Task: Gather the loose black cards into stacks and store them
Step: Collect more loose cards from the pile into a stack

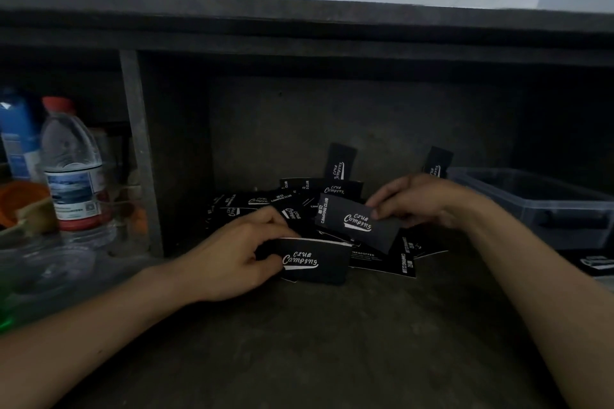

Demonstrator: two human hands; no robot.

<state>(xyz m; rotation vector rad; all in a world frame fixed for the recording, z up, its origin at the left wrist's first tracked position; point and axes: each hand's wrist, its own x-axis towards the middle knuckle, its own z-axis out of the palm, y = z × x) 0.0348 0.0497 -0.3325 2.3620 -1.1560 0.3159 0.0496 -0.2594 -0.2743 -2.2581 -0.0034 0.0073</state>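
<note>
Several loose black cards (265, 202) printed "Club Camping" lie in a heap on a dark shelf floor inside a cubby. Two more cards lean upright against the back wall (339, 161). My left hand (232, 256) grips a small stack of black cards (315, 261) by its left end, just in front of the heap. My right hand (415, 201) pinches a single black card (358, 222) by its right edge and holds it tilted above the heap, slightly higher than the stack.
A dark plastic bin (545, 206) stands at the right, with another black card (598, 263) lying in front of it. Left of a vertical divider (139, 156) stand a water bottle (74, 169) with a red cap, a blue bottle and other clutter. A shelf board runs overhead.
</note>
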